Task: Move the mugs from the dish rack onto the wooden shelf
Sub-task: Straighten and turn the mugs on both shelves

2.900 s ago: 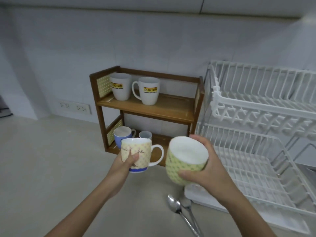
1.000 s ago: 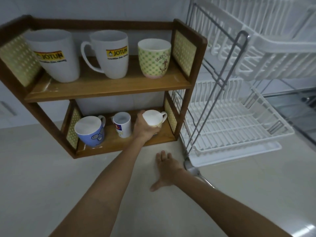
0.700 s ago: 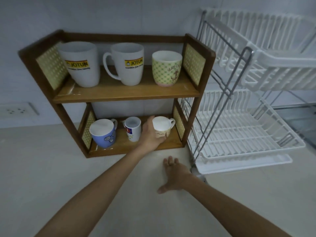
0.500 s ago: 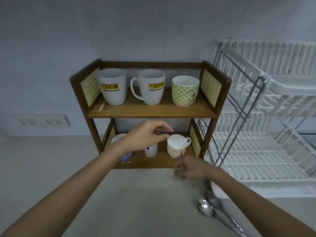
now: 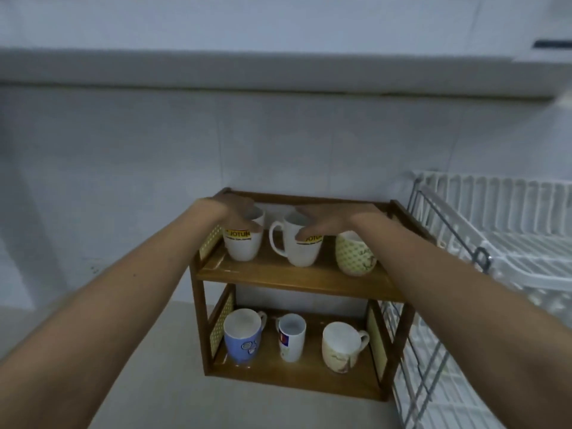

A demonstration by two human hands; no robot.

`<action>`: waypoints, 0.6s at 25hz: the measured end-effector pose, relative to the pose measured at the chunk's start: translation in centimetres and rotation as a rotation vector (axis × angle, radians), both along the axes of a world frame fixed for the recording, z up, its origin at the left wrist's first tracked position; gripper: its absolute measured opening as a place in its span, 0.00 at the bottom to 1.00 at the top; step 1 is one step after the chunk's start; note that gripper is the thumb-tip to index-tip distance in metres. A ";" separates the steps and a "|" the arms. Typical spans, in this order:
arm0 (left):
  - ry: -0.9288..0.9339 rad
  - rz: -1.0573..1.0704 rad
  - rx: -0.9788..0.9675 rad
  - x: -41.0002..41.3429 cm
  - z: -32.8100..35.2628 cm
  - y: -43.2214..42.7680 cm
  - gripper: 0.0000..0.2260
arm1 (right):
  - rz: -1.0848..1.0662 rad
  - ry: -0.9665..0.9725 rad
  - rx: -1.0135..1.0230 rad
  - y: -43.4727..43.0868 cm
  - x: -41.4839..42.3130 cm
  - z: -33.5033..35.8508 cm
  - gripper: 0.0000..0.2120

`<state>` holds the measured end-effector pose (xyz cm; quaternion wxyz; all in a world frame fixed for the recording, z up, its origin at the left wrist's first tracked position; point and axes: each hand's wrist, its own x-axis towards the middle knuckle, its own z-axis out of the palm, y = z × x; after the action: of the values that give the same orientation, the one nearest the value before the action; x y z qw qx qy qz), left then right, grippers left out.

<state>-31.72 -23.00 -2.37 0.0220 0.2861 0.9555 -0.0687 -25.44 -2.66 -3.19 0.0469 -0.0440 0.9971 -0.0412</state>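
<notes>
The wooden shelf (image 5: 294,278) stands against the tiled wall. Its upper board carries two white logo mugs and a green patterned mug (image 5: 354,258). My left hand (image 5: 235,205) lies over the rim of the left white mug (image 5: 243,247), thumb on its front. My right hand (image 5: 328,218) grips the top of the white mug with the handle (image 5: 303,252) in the same way. On the lower board stand a blue mug (image 5: 243,342), a small white mug (image 5: 291,339) and a cream mug (image 5: 340,351). The white dish rack (image 5: 510,261) at the right shows no mugs.
The dish rack's wire frame stands close against the shelf's right side. A beige counter (image 5: 154,382) runs in front and to the left. A ledge or cabinet underside (image 5: 278,69) runs along the wall above.
My left hand let go of the cream mug on the lower board. Both hands rose to the upper board and now rest on the two white mugs.
</notes>
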 end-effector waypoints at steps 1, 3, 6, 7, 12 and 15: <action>0.014 -0.015 0.001 -0.3 -0.3 0.0 0.27 | -0.019 0.004 -0.023 0.1 -0.3 -0.2 0.42; 0.028 -0.020 0.036 -0.8 -0.6 0.0 0.26 | -0.086 0.029 -0.076 0.3 -0.8 -0.5 0.44; 0.062 -0.014 0.043 -1.1 -1.0 0.2 0.27 | -0.143 0.053 -0.129 -0.1 -0.8 -1.5 0.47; 0.066 -0.011 0.026 -1.2 -0.9 0.3 0.27 | -0.138 0.055 -0.138 -0.1 -0.7 -1.6 0.47; -0.067 -0.028 0.139 -0.4 0.7 2.2 0.40 | -0.166 0.068 -0.140 3.0 1.4 1.5 0.48; -0.152 -0.139 0.222 0.6 0.4 5.4 0.40 | -0.454 -0.034 0.178 4.5 2.8 1.7 0.46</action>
<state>-31.16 -17.64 -1.93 0.0575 0.3567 0.9307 0.0577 -22.63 1.87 -1.53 0.0569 0.1861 0.9802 0.0365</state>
